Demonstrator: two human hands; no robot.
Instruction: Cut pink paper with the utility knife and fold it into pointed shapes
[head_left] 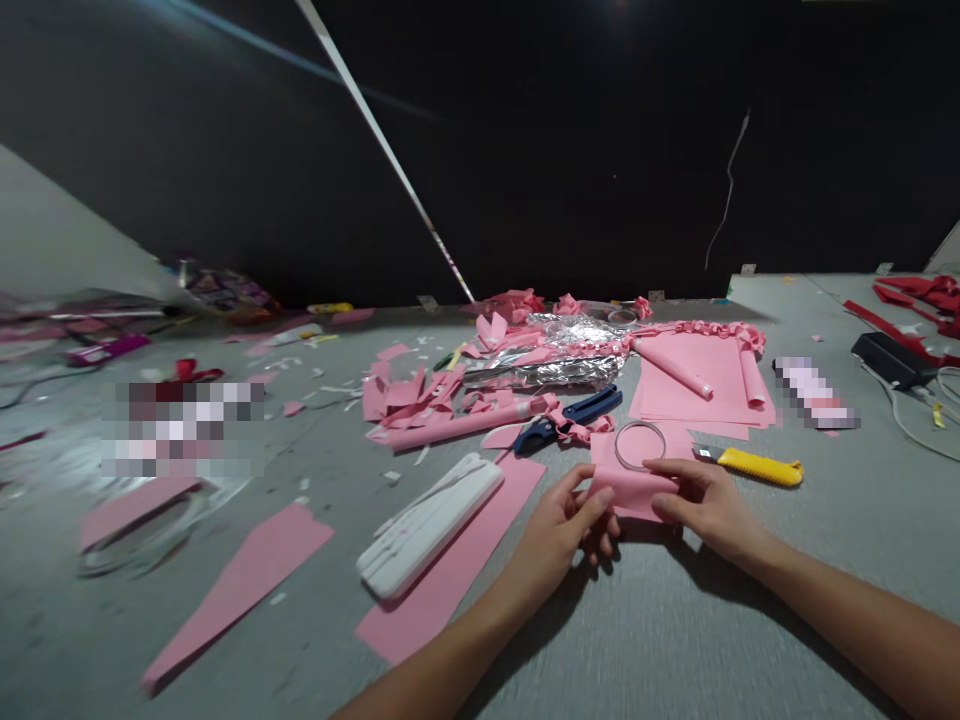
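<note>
Between my two hands is a piece of pink paper (634, 492), its near edge curled up and over. My left hand (574, 515) pinches the left end of the curl with thumb and fingers. At the right end, my right hand (701, 500) has its thumb on the near side and its fingers over the top. A thin metal ring (640, 445) lies on the paper just beyond the curl, close to my right fingertips. Right of my right hand lies a yellow box cutter (761, 466). Blue-handled scissors (568, 418) rest beyond my left hand.
A white power strip or case (430, 525) lies on a pink strip (517, 490) at left. Stacked pink sheets (697, 370), silver foil (577, 345) and pink scraps (412, 395) lie farther back. A blurred-out phone (814, 392) and black adapter (891, 360) sit right. A dark wall (570, 180) stands behind.
</note>
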